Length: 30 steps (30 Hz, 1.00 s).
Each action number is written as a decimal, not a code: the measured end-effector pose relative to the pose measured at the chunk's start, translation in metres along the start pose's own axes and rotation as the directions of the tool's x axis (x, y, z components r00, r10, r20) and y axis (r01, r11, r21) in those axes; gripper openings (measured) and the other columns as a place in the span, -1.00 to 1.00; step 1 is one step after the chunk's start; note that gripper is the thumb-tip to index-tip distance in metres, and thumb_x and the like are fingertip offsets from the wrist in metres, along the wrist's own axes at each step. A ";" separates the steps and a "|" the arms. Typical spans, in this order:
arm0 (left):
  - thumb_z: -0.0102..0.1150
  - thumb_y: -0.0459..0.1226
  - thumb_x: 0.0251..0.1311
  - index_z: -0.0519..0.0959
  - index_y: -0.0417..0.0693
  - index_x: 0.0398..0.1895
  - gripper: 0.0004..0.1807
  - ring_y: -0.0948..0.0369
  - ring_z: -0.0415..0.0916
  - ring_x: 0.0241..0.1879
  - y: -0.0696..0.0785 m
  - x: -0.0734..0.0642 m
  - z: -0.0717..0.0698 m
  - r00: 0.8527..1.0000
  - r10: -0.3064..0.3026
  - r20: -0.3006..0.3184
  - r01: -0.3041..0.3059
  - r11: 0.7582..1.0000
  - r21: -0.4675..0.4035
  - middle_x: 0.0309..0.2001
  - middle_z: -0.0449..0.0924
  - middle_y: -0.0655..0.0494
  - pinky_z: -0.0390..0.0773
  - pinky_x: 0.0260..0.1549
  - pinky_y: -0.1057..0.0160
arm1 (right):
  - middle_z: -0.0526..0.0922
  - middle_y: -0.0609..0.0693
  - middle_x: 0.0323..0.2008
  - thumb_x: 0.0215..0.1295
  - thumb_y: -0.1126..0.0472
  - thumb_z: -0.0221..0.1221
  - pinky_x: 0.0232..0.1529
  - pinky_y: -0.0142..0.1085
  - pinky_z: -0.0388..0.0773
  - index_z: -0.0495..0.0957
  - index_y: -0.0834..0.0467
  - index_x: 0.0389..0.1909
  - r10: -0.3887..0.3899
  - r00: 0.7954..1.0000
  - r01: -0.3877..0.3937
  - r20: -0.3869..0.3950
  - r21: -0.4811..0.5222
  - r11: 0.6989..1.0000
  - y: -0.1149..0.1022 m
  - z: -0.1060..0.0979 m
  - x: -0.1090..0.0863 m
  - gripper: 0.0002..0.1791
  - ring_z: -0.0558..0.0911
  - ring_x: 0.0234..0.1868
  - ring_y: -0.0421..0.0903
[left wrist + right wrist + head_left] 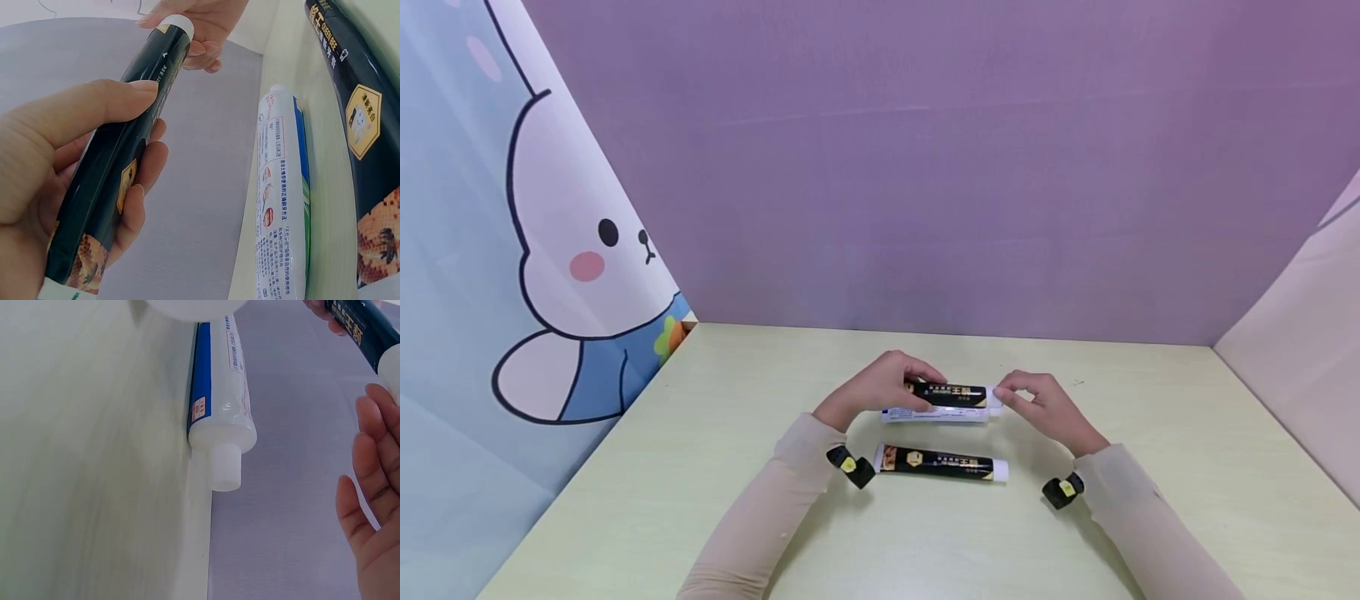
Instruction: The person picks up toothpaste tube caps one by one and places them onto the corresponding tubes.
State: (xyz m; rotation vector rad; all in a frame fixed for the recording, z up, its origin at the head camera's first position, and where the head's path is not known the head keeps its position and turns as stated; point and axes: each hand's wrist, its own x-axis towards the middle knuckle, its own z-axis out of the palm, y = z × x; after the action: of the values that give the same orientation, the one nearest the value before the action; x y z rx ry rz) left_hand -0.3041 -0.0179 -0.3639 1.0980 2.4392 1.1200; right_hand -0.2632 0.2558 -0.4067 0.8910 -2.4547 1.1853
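My left hand (887,385) grips a black toothpaste tube (958,395) with gold lettering, raised above the table. In the left wrist view its thumb lies along the top of this tube (103,165) and the fingers curl underneath. At the tube's other end, my right hand (1048,410) pinches the white cap (180,25) with its fingertips; its thumb is out of sight in the right wrist view. A white-and-blue toothpaste tube (228,394) lies on the table just below the raised one. Nearer to me lies a second black toothpaste tube (936,463), its cap pointing right.
The pale wood-grain table (647,500) ends at a purple backdrop (925,167). A blue cloth with a cartoon rabbit (580,225) hangs at the left, and a pale cloth (1307,333) at the right. Each wrist carries a small black camera (853,467).
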 end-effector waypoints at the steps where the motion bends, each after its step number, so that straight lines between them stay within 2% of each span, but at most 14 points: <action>1: 0.41 -0.35 -0.05 0.65 -0.06 -0.04 -0.59 0.32 0.55 -0.11 0.000 0.000 0.000 1.000 0.000 0.000 0.000 1.000 0.002 -0.05 0.65 0.12 0.51 -0.14 0.36 | 0.66 0.02 -0.36 0.22 0.46 0.15 -0.18 -0.27 0.51 0.65 0.24 -0.34 0.013 1.000 -0.013 0.010 0.001 1.000 0.000 -0.001 0.000 -0.87 0.54 -0.28 -0.33; 3: 0.41 -0.34 -0.05 0.65 -0.06 -0.04 -0.59 0.32 0.55 -0.11 -0.001 0.000 0.000 1.000 0.003 -0.002 -0.003 1.000 0.006 -0.05 0.65 0.12 0.51 -0.14 0.36 | 0.66 0.00 -0.30 0.20 0.39 0.20 -0.17 -0.23 0.49 0.64 0.21 -0.26 0.029 0.999 -0.029 0.026 0.009 1.000 0.000 -0.003 -0.001 -0.88 0.53 -0.26 -0.28; 5: 0.41 -0.34 -0.05 0.65 -0.07 -0.03 -0.59 0.32 0.55 -0.12 -0.002 0.000 0.000 1.000 0.005 -0.003 -0.005 1.000 0.008 -0.06 0.65 0.12 0.51 -0.15 0.36 | 0.65 0.00 -0.23 0.13 0.33 0.29 -0.15 -0.25 0.47 0.63 0.18 -0.16 0.025 0.999 -0.025 0.031 0.010 1.000 0.000 -0.003 -0.001 -0.77 0.52 -0.23 -0.23; 8: 0.40 -0.34 -0.04 0.65 -0.08 -0.04 -0.59 0.32 0.54 -0.13 -0.003 0.000 -0.001 1.000 0.009 -0.002 -0.009 1.000 0.008 -0.06 0.65 0.11 0.50 -0.14 0.36 | 0.62 -0.03 -0.14 -0.01 0.27 0.40 -0.12 -0.30 0.42 0.58 0.11 -0.04 -0.019 1.000 0.019 0.020 -0.001 1.000 0.001 -0.003 0.000 -0.56 0.50 -0.18 -0.18; 11: 0.40 -0.34 -0.04 0.64 -0.07 -0.03 -0.59 0.32 0.54 -0.12 -0.004 0.000 -0.001 1.000 0.002 0.002 -0.002 1.000 0.010 -0.05 0.65 0.11 0.50 -0.13 0.36 | 0.59 -0.03 -0.09 -0.11 0.29 0.46 -0.08 -0.37 0.39 0.55 0.11 -0.03 -0.083 0.996 0.083 -0.008 -0.039 0.996 0.000 -0.002 0.001 -0.47 0.48 -0.10 -0.17; 15: 0.40 -0.33 -0.04 0.64 -0.06 -0.02 -0.58 0.32 0.54 -0.10 -0.005 -0.001 -0.002 1.000 -0.017 0.001 0.017 1.000 0.010 -0.04 0.64 0.11 0.50 -0.13 0.35 | 0.58 0.06 -0.11 -0.18 0.45 0.44 -0.04 -0.43 0.37 0.54 0.22 -0.10 -0.159 0.987 0.158 -0.025 -0.044 0.986 -0.002 -0.001 0.004 -0.48 0.46 -0.03 -0.13; 19: 0.41 -0.34 -0.04 0.65 -0.06 -0.03 -0.59 0.32 0.54 -0.12 -0.006 -0.001 -0.002 1.000 -0.027 0.004 0.027 1.000 0.001 -0.05 0.65 0.12 0.50 -0.13 0.35 | 0.60 0.10 -0.16 -0.21 0.54 0.40 0.02 -0.50 0.33 0.55 0.26 -0.17 -0.193 0.981 0.193 -0.013 -0.037 0.981 -0.003 0.000 0.004 -0.52 0.47 -0.04 -0.08; 24: 0.40 -0.34 -0.04 0.65 -0.06 -0.03 -0.59 0.33 0.54 -0.13 -0.007 -0.001 -0.002 1.000 -0.025 0.005 0.025 1.000 -0.003 -0.07 0.65 0.14 0.50 -0.14 0.35 | 0.61 -0.01 -0.18 -0.16 0.51 0.40 0.08 -0.53 0.27 0.56 0.13 -0.20 -0.206 0.979 0.205 -0.006 -0.041 0.978 -0.006 0.001 0.005 -0.56 0.46 -0.05 -0.12; 30: 0.40 -0.34 -0.04 0.64 -0.07 -0.03 -0.60 0.32 0.54 -0.11 -0.007 -0.001 -0.002 0.999 -0.032 0.005 0.032 0.999 0.001 -0.07 0.65 0.13 0.49 -0.12 0.35 | 0.61 -0.10 -0.19 -0.12 0.47 0.40 0.06 -0.51 0.30 0.57 0.06 -0.20 -0.221 0.975 0.220 -0.018 -0.021 0.975 -0.003 0.002 0.006 -0.57 0.47 -0.06 -0.20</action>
State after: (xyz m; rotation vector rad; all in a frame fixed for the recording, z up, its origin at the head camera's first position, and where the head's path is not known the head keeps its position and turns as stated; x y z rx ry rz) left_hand -0.3076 -0.0227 -0.3680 1.0573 2.4444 1.1057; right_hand -0.2653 0.2503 -0.4032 1.1071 -2.2760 1.0855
